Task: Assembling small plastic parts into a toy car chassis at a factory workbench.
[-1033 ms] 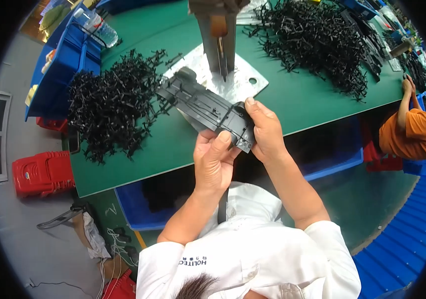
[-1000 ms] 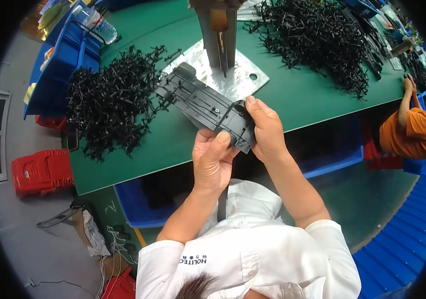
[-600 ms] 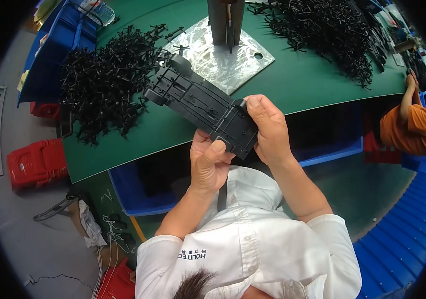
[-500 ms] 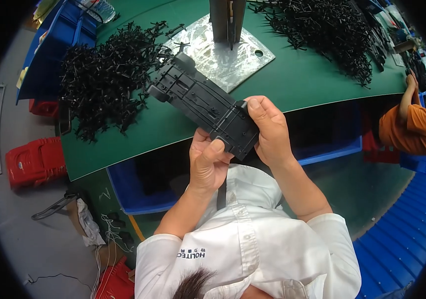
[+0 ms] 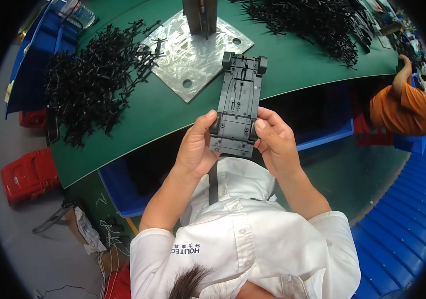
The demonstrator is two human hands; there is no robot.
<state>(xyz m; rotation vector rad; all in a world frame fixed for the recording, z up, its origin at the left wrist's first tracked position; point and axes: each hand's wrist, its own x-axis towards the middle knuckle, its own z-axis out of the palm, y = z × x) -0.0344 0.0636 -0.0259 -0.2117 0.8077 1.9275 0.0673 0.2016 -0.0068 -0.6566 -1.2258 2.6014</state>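
Observation:
A black plastic toy car chassis (image 5: 237, 102) is held between my two hands, its ribbed underside turned up and its long side pointing away from me. Two wheels stick out at its far end. My left hand (image 5: 196, 144) grips the near left side, thumb on the wheel there. On the near right side, my right hand (image 5: 276, 138) has its thumb and fingers closed on the edge by the other near wheel. The chassis is in front of my body, its far part over the table edge.
Beyond it stands a metal post (image 5: 200, 17) on a scratched steel plate (image 5: 188, 62) on the green table (image 5: 138, 134). Heaps of small black parts lie left (image 5: 91, 82) and far right (image 5: 317, 25). Under the table are blue bins (image 5: 128, 192). A co-worker in an orange top (image 5: 404, 112) is at right.
The chassis has swung from pointing far left to pointing nearly straight away from me. My left hand has moved up along its left side; my right hand has shifted slightly lower on the right edge.

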